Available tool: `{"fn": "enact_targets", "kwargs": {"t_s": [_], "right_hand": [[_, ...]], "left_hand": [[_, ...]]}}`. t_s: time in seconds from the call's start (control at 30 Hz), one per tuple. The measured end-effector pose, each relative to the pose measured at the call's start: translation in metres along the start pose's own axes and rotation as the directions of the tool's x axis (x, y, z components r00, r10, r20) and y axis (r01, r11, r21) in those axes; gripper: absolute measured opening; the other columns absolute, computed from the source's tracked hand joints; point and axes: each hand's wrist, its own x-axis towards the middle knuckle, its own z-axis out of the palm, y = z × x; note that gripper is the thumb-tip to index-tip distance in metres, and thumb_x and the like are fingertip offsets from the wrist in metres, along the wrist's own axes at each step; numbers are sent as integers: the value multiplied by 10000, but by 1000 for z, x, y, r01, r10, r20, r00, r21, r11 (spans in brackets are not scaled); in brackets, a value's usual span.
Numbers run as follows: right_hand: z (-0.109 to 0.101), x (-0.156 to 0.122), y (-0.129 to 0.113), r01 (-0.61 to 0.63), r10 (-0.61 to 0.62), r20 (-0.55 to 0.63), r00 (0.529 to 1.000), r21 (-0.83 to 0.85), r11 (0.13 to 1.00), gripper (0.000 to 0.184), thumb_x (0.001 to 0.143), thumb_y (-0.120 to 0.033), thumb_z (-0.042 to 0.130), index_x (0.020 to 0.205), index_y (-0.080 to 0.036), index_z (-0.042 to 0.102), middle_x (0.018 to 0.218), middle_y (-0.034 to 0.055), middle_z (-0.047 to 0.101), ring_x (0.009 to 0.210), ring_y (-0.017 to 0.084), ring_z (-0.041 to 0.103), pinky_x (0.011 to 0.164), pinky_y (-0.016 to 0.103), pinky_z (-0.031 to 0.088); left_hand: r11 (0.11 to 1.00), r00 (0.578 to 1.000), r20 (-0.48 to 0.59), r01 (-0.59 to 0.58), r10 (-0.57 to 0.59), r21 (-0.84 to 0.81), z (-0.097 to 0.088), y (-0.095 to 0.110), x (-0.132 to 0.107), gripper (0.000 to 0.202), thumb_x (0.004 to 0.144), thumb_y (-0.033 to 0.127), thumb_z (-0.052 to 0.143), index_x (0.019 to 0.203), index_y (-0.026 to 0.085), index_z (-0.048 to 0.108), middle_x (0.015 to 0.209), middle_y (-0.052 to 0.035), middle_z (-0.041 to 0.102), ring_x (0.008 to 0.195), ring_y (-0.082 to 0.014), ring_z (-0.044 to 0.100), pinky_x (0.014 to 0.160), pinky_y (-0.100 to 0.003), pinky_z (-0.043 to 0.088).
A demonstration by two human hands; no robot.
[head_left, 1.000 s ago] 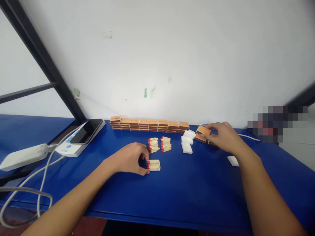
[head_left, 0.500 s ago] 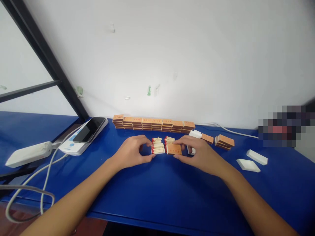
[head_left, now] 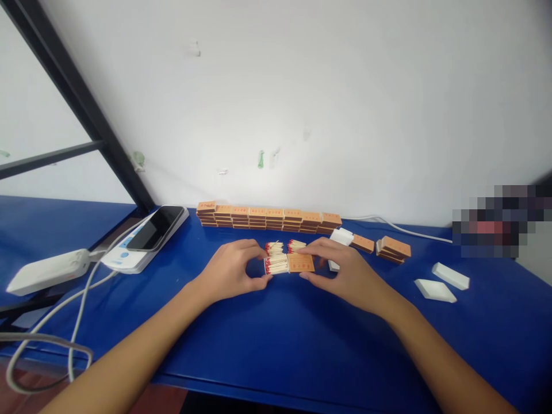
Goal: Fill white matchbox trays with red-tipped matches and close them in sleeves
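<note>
Between thumb and fingers, my left hand (head_left: 235,265) grips a white matchbox tray (head_left: 282,271) filled with red-headed matches (head_left: 276,264). My right hand (head_left: 340,265) pinches an orange matchbox sleeve (head_left: 301,263) by its near and far edges. The sleeve's left end meets the right end of the tray, and most of the tray shows outside it. Just behind them lie two small heaps of loose matches, a left heap (head_left: 275,248) and a right heap (head_left: 296,246). White trays (head_left: 341,236) are partly hidden behind my right hand.
A long row of stacked matchboxes (head_left: 266,218) runs along the wall. More orange boxes (head_left: 393,248) and two white trays (head_left: 435,290) lie at right. On the left are a phone (head_left: 156,228) on a white device, a white power block (head_left: 49,271) and looped cables (head_left: 81,310).
My right hand has brought the sleeve slightly left, closing the gap to the match-filled tray. My left hand stays nearly in place, still gripping the tray.
</note>
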Motion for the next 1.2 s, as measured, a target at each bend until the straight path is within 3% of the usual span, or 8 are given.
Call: {"fn": "enact_targets", "kwargs": {"t_s": [0.13, 0.37, 0.63, 0.8, 0.93, 1.07, 1.2], "right_hand": [[3, 0, 2, -7, 6, 24, 1000, 33, 999, 359, 928, -343, 757, 1284, -300, 738, 1192, 54, 722, 908, 200, 695, 860, 392, 609], [2, 4, 5, -88, 86, 22, 996, 204, 975, 413, 884, -408, 805, 1280, -305, 758, 1287, 63, 736, 1064, 248, 736, 965, 445, 622], [-2, 3, 0, -110, 108, 18, 994, 215, 970, 398, 889, -418, 796, 1277, -334, 769, 1345, 45, 737, 1192, 263, 715, 1038, 458, 598], [2, 0, 0, -81, 79, 16, 997, 189, 979, 405, 898, -389, 796, 1293, -305, 762, 1316, 59, 754, 1120, 259, 743, 1017, 471, 607], [11, -2, -9, -63, 59, 37, 998, 142, 988, 398, 900, -407, 808, 1286, -322, 766, 1304, 49, 769, 1172, 280, 731, 1038, 498, 593], [21, -2, -20, -39, 28, 55, 998, 218, 975, 419, 946, -389, 759, 1362, -366, 719, 1352, 35, 750, 1248, 296, 707, 1076, 544, 570], [26, -3, -21, -29, 8, 83, 997, 257, 966, 440, 980, -371, 716, 1419, -373, 675, 1403, 23, 721, 1292, 286, 684, 1121, 541, 541]], "left_hand": [[1000, 1000, 6, 0, 0, -6, 1, 0, 0, 246, 815, 323, 811, 999, 196, 707, 995, -19, 736, 785, -169, 649, 662, -290, 470], [966, 997, 13, 72, -71, -247, -1, 0, 5, 297, 817, 382, 857, 1019, 192, 751, 947, -17, 721, 701, -126, 588, 648, -270, 480], [914, 993, 57, 120, -107, -388, -7, -7, 6, 308, 804, 355, 882, 1061, 209, 798, 862, -6, 685, 677, -112, 557, 630, -251, 459], [897, 991, 57, 136, -123, -420, -6, -7, 6, 343, 788, 369, 899, 1081, 215, 808, 878, -15, 690, 680, -112, 543, 628, -254, 454], [870, 991, 85, 135, -107, -475, -1, -3, 4, 375, 791, 439, 905, 1101, 248, 817, 924, -33, 716, 718, -130, 576, 637, -263, 465], [829, 994, 49, 106, -94, -550, 6, 2, 4, 466, 732, 550, 919, 1057, 229, 825, 901, -47, 732, 718, -142, 584, 634, -274, 473], [812, 993, 46, 112, -105, -573, 9, 3, 3, 482, 707, 557, 932, 1017, 204, 825, 808, -30, 703, 675, -131, 556, 616, -266, 462]]}}
